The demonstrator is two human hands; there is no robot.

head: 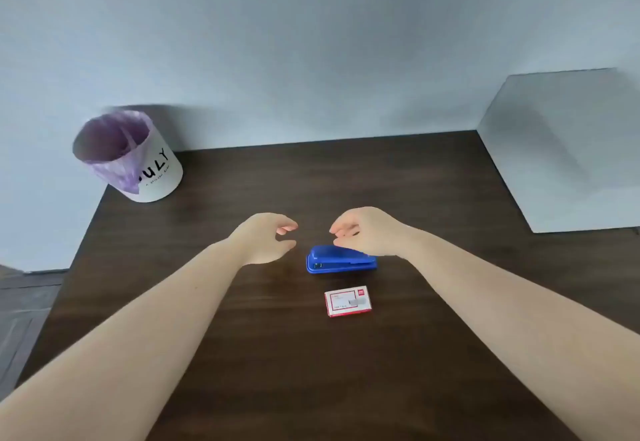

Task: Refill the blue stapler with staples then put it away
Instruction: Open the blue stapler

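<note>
The blue stapler (341,261) lies closed on the dark wooden table (242,354), near its middle. A small red-and-white staple box (348,302) lies flat just in front of the stapler, closer to me. My right hand (367,231) hovers just above and behind the stapler's right end, fingers loosely curled and apart, holding nothing. My left hand (265,238) hangs to the left of the stapler, a short gap away, fingers also curled and apart, empty.
A white cylindrical bin (128,156) with a purple liner stands at the table's far left corner. A pale grey box (568,153) sits at the far right edge. A light wall runs behind the table; floor shows at the left.
</note>
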